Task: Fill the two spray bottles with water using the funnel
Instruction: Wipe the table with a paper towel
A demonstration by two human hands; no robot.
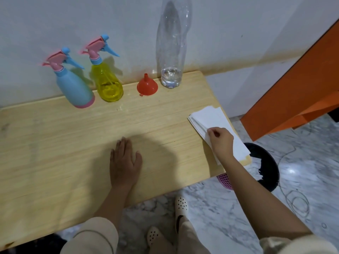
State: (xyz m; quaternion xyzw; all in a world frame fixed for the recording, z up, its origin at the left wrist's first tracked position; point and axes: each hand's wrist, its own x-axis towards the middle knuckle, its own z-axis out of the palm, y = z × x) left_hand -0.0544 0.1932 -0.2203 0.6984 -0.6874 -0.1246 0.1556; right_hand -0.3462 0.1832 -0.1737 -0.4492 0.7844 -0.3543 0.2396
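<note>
Two spray bottles stand at the back of the wooden table, both with pink and blue trigger heads screwed on: a blue one and a clear yellow one to its right. An orange funnel rests mouth-down beside them. A tall clear plastic bottle holds a little water at its bottom. My left hand lies flat on the table's middle. My right hand pinches the top sheet of a stack of white paper tissues at the table's right edge.
A white wall runs behind the table. On the marble floor to the right are a black bin with a pink basket beside it, an orange piece of furniture and a thin loose cable. My feet in white clogs stand below.
</note>
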